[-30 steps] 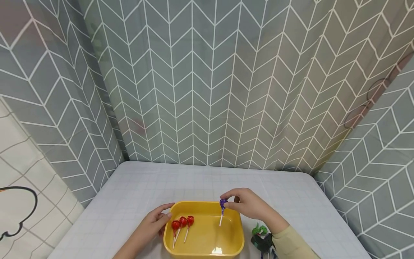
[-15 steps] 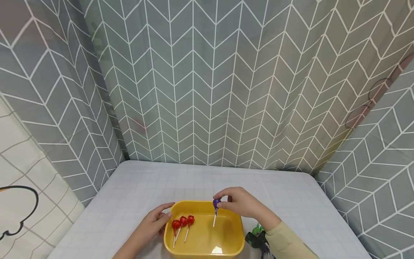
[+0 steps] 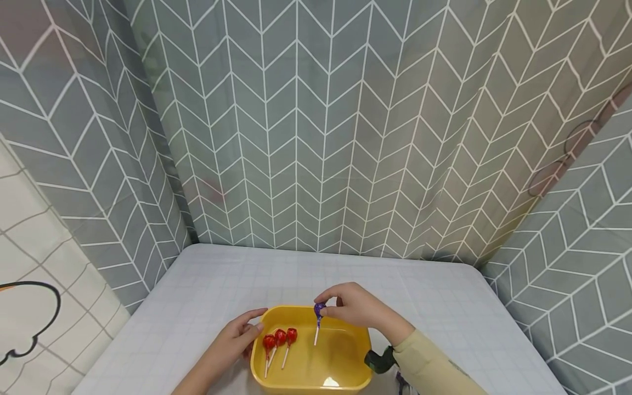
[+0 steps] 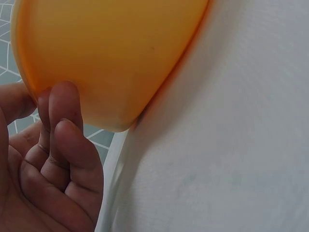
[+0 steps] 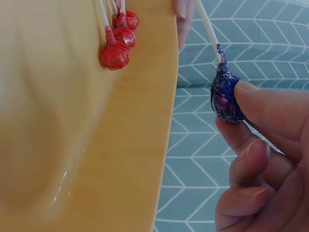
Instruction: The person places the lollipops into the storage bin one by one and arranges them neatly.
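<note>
My right hand pinches a purple-wrapped lollipop by its head between thumb and fingers. In the head view its white stick points down over the yellow plastic tub. The right wrist view shows the wrapped head beside the tub's wall. At the tub's left rim, my left hand holds on, thumb at the edge and other fingers curled against the outer wall. Inside, on the left, lie three red-wrapped lollipops with their sticks toward me.
A white cloth-covered table bears the tub. Right of the tub, partly hidden under my right sleeve, lie more lollipops. A dark device sits at my right wrist. Grey patterned curtains enclose the table's back and sides.
My right hand has moved left with the purple lollipop, from the tub's right part to nearer its middle. The left hand and the red lollipops have stayed in place.
</note>
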Motion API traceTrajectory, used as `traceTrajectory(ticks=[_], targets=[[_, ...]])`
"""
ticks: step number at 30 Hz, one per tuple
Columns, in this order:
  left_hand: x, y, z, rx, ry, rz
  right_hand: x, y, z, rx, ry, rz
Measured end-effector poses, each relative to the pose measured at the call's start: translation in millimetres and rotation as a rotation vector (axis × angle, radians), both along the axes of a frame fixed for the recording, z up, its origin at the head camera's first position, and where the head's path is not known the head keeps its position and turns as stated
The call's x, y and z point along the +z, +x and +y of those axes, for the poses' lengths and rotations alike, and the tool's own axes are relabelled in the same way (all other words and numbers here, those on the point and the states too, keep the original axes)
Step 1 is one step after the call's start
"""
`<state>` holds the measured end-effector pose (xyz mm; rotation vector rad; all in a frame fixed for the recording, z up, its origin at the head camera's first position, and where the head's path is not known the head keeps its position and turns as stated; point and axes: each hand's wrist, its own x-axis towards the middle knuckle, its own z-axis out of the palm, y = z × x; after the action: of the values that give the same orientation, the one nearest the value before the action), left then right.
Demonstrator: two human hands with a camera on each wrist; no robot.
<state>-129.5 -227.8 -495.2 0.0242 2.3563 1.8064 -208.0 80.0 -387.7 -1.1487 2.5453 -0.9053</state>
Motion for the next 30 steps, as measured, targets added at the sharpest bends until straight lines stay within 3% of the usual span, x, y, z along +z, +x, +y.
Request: traceTrajectory(ticks=[30], targets=[[0.6, -0.1, -0.3, -0.003, -0.004, 0.003, -20.6, 1.2, -25, 0.047, 0.021, -0.069]])
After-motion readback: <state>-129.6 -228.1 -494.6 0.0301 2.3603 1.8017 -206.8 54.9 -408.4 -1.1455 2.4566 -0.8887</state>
